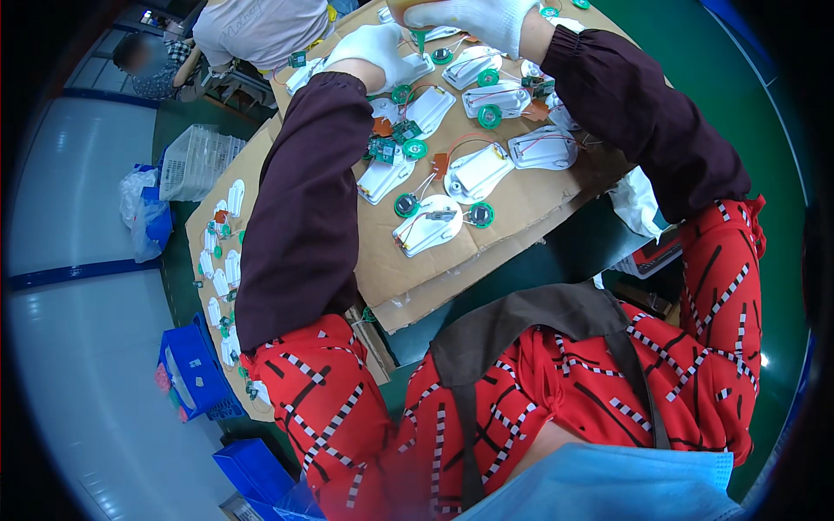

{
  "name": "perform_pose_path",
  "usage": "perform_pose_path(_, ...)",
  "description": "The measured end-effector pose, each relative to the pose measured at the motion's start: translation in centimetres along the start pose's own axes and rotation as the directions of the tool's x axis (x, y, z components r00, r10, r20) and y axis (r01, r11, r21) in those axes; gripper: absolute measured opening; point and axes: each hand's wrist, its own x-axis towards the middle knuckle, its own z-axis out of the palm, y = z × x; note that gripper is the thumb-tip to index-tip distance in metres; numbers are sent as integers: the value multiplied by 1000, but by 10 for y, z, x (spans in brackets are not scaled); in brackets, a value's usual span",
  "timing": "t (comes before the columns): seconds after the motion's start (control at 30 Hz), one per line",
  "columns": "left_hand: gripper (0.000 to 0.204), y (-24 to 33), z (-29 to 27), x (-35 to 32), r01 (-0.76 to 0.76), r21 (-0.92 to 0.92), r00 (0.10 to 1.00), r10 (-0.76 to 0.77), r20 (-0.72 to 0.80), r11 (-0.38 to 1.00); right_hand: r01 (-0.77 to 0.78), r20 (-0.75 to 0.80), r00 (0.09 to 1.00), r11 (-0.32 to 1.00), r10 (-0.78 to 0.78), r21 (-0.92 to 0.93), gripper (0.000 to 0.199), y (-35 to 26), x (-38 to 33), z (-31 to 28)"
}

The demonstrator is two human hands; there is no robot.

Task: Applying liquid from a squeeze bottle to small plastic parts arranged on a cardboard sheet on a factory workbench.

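Note:
Both my hands wear white gloves and work at the far side of a cardboard-covered table (pixel 408 291). My left hand (pixel 372 50) is closed at the edge of a white plastic housing (pixel 419 66), its fingertips hard to separate from the white part. Just above that housing, my right hand (pixel 478 19) is closed around a tool with a green tapered tip (pixel 420 40) pointing down. The tool's upper part is cut off by the top edge. Nearer me lie several similar housings (pixel 479 172) with green-rimmed round parts (pixel 407 205), small green circuit boards (pixel 384 149) and thin wires.
More housings lie on a cardboard strip (pixel 201 252) at the left. Beyond it stand a clear plastic crate (pixel 198 161) and blue bins (pixel 193 369). A white cloth (pixel 636 204) hangs at the table's right edge. Two other people sit at the far left.

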Motion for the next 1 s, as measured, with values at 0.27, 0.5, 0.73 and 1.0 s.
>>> perform_pose_path(0.27,62,-3,1,5,-8,67,999,5,46,998,-52,14,998,992,54,-111,67,-3,0,4)
perform_pose_path(0.5,58,-1,5,5,4,59,999,-6,32,998,-53,43,997,976,64,-212,66,-12,-5,1)
perform_pose_path(0.73,53,-2,9,7,17,66,1000,-18,23,998,-48,24,999,999,48,-10,69,-7,-9,2)
perform_pose_path(1.0,49,-7,15,8,-21,129,1000,19,14,991,-61,32,998,998,60,8,68,-8,-12,2)
